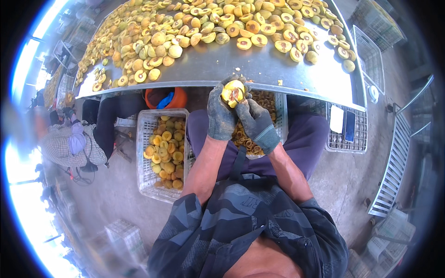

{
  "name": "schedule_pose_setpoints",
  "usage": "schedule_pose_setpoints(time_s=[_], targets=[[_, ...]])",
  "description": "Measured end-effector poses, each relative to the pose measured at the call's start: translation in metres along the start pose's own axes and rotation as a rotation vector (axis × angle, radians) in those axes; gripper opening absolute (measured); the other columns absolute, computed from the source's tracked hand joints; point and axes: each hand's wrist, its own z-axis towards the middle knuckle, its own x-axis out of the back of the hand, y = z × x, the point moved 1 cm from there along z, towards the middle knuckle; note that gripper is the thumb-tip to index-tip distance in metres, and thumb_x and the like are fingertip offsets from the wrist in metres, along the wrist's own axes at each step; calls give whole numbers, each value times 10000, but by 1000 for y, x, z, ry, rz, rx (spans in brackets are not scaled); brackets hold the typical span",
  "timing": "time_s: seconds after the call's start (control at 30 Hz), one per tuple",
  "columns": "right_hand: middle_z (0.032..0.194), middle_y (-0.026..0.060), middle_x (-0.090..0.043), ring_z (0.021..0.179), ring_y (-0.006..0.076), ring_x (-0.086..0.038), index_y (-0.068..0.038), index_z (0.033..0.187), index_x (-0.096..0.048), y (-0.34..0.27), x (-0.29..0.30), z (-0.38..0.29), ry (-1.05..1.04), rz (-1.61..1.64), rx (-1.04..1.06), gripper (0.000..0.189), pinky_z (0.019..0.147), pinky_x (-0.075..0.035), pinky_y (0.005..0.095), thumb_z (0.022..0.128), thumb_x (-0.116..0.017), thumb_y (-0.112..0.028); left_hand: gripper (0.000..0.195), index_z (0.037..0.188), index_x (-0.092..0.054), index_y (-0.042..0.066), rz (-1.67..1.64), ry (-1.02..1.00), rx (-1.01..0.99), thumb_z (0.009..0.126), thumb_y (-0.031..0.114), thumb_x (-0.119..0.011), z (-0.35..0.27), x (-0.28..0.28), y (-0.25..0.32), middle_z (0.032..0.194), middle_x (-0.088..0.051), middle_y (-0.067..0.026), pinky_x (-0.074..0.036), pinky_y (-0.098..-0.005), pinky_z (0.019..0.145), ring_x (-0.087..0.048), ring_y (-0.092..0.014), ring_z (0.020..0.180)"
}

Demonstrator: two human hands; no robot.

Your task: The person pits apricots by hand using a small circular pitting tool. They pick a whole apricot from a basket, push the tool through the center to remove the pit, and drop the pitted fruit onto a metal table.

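Observation:
My left hand (222,111), in a dark grey work glove, holds a halved yellow fruit (233,91) with its cut, reddish-brown core side facing up. My right hand (255,120), gloved too, has its fingers at the lower edge of that fruit half; a small dark curved tip shows against the core, and whether this hand grips a tool I cannot tell. Both hands are just in front of the metal table's edge (222,83). Many halved fruits (259,40) lie across the table beyond them. Below the hands is a crate (282,114) of brown cut pieces (248,140).
A white plastic crate (146,173) of hollowed fruit halves (168,149) stands left of my legs, near an orange bucket (180,99). A co-worker (76,142) sits farther left. At right are a crate (347,147) bearing a phone (349,126) and a slatted metal rack (391,166).

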Motion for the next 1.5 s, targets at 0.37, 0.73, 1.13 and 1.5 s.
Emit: schedule_pose_setpoints(time_s=[0.37, 0.73, 1.13, 1.5], targets=[[687, 168, -616, 622, 192, -606, 50, 956, -593, 1, 0, -4, 67, -81, 99, 260, 592, -471, 350, 1017, -540, -198, 446, 1081, -586, -4, 154, 132, -120, 1068, 369, -341, -2, -19, -6, 982, -689, -183, -581, -348, 739, -674, -231, 800], [707, 157, -622, 629, 166, -572, 59, 971, -594, -3, 6, -3, 1, -54, 42, 268, 594, -463, 350, 1031, -508, -187, 441, 1045, -584, -9, 391, 169, -195, 1076, 376, -370, -1, -29, -2, 938, -694, -155, -577, -316, 667, -675, -197, 753], [659, -5, -537, 518, 62, -456, -47, 886, -593, 3, 19, -12, -317, 301, -231, 372, 450, -359, 250, 1061, -467, -351, 568, 950, -684, -33, 447, -2, -109, 1075, 425, -373, -7, -32, 5, 837, -711, -128, -563, -291, 655, -665, -172, 682], [566, -49, -402, 376, 37, -314, -163, 742, -468, 15, 23, -26, -637, 883, -593, 513, 304, -246, 198, 988, -487, -612, 666, 789, -689, -20, 679, -264, -100, 1053, 488, -349, 3, -25, 7, 716, -689, -108, -524, -271, 611, -631, -163, 606]])
